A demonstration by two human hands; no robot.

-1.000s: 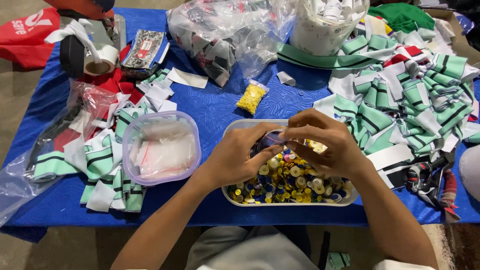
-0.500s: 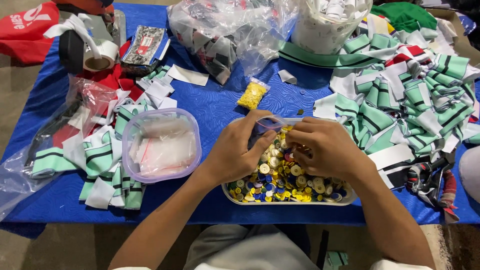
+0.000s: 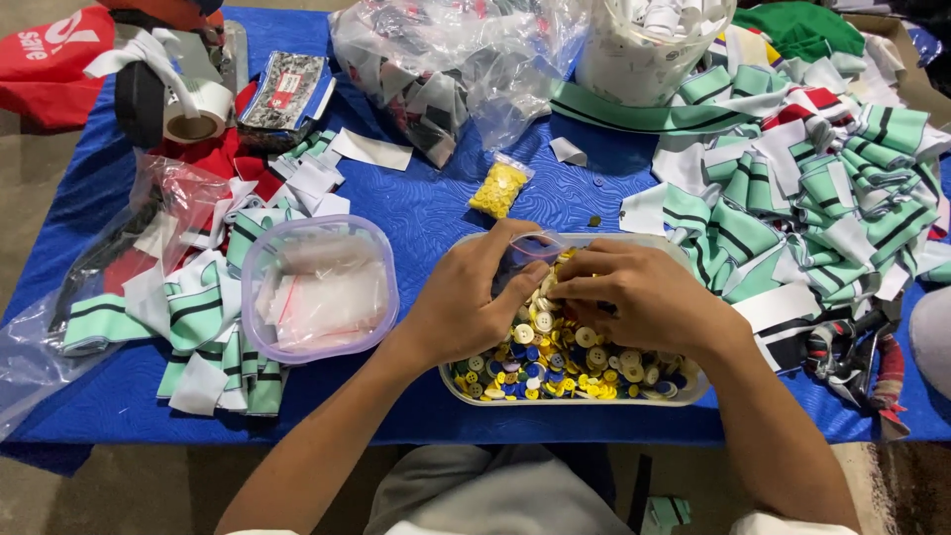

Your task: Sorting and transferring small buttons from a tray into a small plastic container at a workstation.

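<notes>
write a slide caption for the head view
Both hands, left hand and right hand, dig in a tray of mixed buttons.

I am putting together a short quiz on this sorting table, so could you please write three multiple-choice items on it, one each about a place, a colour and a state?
1. Where does the small bag of yellow buttons lie?
A. On the blue cloth beyond the button tray
B. Inside the round tub
C. Under the red bag

2. What colour is the cloth covering the table?
A. Grey
B. Blue
C. Orange

3. What are the left hand and the right hand doing?
A. Resting flat on the cloth
B. Holding scissors
C. Meeting over the button tray, with a small clear bag at the left fingers

Answers:
1. A, the bag sits on bare cloth past the tray's far edge.
2. B, blue shows between all the items.
3. C, both hands lie over the mixed buttons, fingers together.
</notes>
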